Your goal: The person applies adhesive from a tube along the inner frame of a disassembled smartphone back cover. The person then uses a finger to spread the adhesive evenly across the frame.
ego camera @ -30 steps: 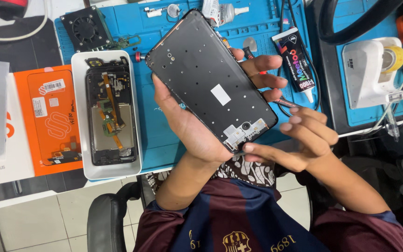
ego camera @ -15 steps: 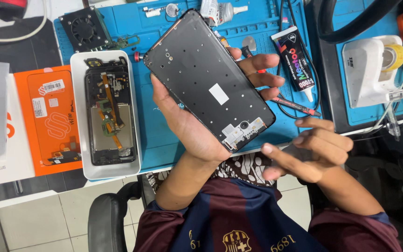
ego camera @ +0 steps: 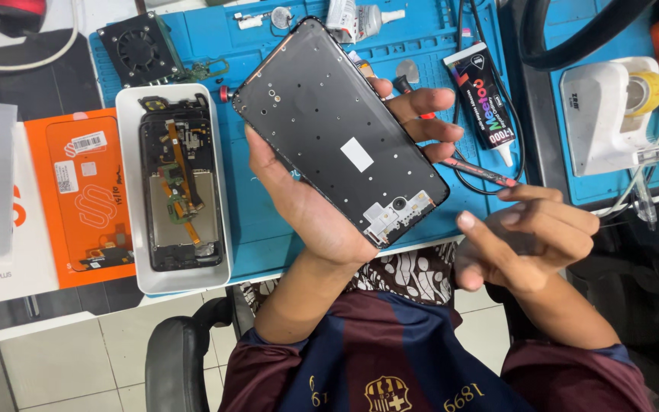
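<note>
The left hand point(ego camera: 322, 206) holds a black phone frame point(ego camera: 341, 130) tilted above the blue mat point(ego camera: 268, 221), palm under its lower end, thumb along the near edge and fingers wrapped round the far edge. The frame shows its inner face, with a small white patch near the middle and a camera cut-out at the end nearest the wrist.

The right hand point(ego camera: 528, 236) is apart from the frame, just right of its lower corner, fingers curled loosely and thumb stretched toward it (it grips nothing that can be seen).

Beyond the left fingers lie a black glue tube point(ego camera: 482, 99) and a thin red tool point(ego camera: 478, 169) on the mat. Left of the left hand sits a white tray point(ego camera: 130, 229) holding an opened phone point(ego camera: 181, 191) with its boards and flex cables bare. Further left lies an orange box point(ego camera: 78, 191). Beyond the frame's top end is a small black fan point(ego camera: 139, 49). Well to the right of the right hand stands a white tape dispenser point(ego camera: 604, 114).
</note>
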